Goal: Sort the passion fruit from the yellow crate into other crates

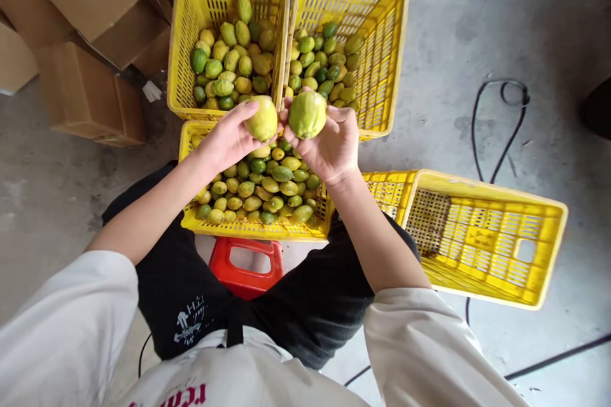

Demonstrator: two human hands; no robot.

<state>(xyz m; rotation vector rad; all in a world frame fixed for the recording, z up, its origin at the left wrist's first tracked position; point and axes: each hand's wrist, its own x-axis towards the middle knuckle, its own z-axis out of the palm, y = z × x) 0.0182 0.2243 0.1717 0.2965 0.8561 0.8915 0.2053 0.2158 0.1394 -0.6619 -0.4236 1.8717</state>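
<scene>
My left hand [224, 140] is closed around a smooth yellow-green papaya [261, 119], thumb on top. Beside it my right hand [337, 145] is turned palm up, fingers curled about a greener, ribbed papaya [308, 115]. Both fruits are held close together above the near yellow crate [258, 232], which is full of small green and yellow papayas [270, 184]. Behind my hands stand a far left crate [174, 54] and a far right crate [400, 54], each partly filled with similar fruit. My forearms and hands hide parts of the crates.
At the right, another yellow crate [491, 238] stands at an angle with its dark mesh bottom showing. A red plastic stool [245, 280] is between my legs. Cardboard boxes [90, 89] are piled at the upper left. A black cable [508, 137] loops over the concrete floor.
</scene>
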